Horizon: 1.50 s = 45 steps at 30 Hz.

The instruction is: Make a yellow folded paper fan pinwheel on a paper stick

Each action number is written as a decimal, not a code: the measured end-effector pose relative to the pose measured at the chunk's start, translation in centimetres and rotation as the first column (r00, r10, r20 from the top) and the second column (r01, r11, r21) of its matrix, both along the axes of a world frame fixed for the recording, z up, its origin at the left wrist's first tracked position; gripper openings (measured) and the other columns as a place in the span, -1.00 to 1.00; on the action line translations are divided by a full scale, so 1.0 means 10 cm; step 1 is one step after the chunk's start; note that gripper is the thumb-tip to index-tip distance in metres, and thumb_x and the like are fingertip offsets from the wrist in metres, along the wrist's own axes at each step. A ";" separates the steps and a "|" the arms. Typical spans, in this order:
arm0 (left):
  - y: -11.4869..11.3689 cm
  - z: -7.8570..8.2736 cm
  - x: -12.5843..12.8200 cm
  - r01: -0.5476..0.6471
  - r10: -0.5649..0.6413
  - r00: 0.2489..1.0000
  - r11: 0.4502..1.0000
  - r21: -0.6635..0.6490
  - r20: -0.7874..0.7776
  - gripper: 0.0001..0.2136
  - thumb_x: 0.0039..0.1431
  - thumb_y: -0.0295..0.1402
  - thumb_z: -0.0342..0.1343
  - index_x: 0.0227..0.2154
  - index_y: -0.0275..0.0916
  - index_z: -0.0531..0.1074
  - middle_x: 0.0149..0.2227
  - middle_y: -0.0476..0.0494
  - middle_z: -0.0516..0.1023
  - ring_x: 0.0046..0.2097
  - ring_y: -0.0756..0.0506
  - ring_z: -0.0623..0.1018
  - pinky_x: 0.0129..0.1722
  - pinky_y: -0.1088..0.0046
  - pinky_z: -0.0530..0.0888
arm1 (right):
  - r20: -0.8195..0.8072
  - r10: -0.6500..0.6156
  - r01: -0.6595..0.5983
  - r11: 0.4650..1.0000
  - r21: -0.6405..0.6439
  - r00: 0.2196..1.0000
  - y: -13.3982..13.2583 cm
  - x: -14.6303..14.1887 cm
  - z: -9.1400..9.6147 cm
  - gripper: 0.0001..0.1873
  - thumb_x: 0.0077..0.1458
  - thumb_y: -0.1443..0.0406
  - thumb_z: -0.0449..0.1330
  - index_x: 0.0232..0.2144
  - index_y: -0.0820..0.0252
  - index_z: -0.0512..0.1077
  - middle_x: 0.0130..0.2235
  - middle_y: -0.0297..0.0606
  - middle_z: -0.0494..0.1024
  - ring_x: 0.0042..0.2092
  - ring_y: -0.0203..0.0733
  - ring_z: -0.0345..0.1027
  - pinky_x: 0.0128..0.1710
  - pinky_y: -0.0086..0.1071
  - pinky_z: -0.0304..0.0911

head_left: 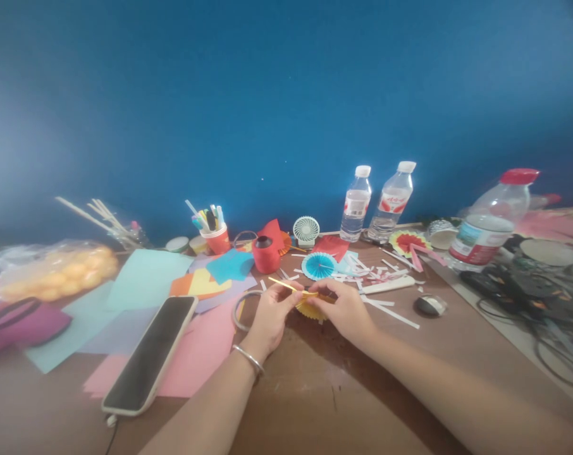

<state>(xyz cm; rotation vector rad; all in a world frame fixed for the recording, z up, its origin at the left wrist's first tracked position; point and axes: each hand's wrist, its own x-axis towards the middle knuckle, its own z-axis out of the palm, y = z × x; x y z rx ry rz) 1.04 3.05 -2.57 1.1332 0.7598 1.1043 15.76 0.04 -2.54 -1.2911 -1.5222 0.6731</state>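
Both hands meet over the middle of the table, closed on a yellow pleated paper fan (pixel 310 309). My left hand (pixel 277 311), with a silver bangle on its wrist, pinches the fan's left side, where a thin yellow strip (pixel 283 284) sticks out to the upper left. Fingers of my right hand (pixel 344 311) press on the fan's right side and hide part of it. Just beyond the hands is a blue pleated paper rosette (pixel 319 266). A roll of tape (pixel 243 311) lies beside my left hand.
A phone (pixel 151 354) rests on coloured paper sheets (pixel 201 354) at left. White paper strips (pixel 391 314) and a computer mouse (pixel 431 306) lie at right. Water bottles (pixel 356 205), a small fan (pixel 306 230) and a cup of pens (pixel 215 239) stand toward the blue wall.
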 end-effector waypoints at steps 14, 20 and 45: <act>0.07 -0.02 -0.01 -0.236 0.235 0.962 0.972 -0.009 0.136 -0.81 -0.12 -0.38 0.14 -0.43 -0.24 0.25 -0.40 0.01 0.36 -0.35 0.04 0.40 -0.34 0.54 0.33 | 0.025 -0.114 0.114 0.993 0.002 0.993 0.04 0.02 -0.02 -0.91 -0.09 0.27 0.09 -0.50 0.13 0.38 -0.45 -0.31 0.44 -0.40 -0.21 0.29 -0.38 -0.35 0.17; 0.05 -0.01 0.00 -0.215 0.211 0.974 0.975 0.051 0.080 -0.83 -0.12 -0.37 0.14 -0.45 -0.24 0.25 -0.44 0.03 0.37 -0.38 0.04 0.39 -0.36 0.53 0.32 | -0.088 -0.044 0.031 0.990 -0.137 0.995 0.04 -0.01 0.00 -0.90 -0.15 0.28 0.13 -0.51 0.14 0.43 -0.47 -0.35 0.50 -0.40 -0.20 0.35 -0.35 -0.34 0.20; -0.04 0.01 0.03 -0.159 0.186 0.977 0.960 0.230 -0.103 -0.86 -0.09 -0.39 0.12 -0.50 -0.27 0.24 -0.40 0.00 0.36 -0.37 0.04 0.39 -0.37 0.55 0.32 | -0.311 -0.080 0.004 0.971 -0.238 0.947 0.02 -0.06 0.09 -0.83 -0.23 0.23 0.20 -0.55 0.23 0.40 -0.65 -0.42 0.38 -0.60 -0.34 0.20 -0.59 -0.46 0.13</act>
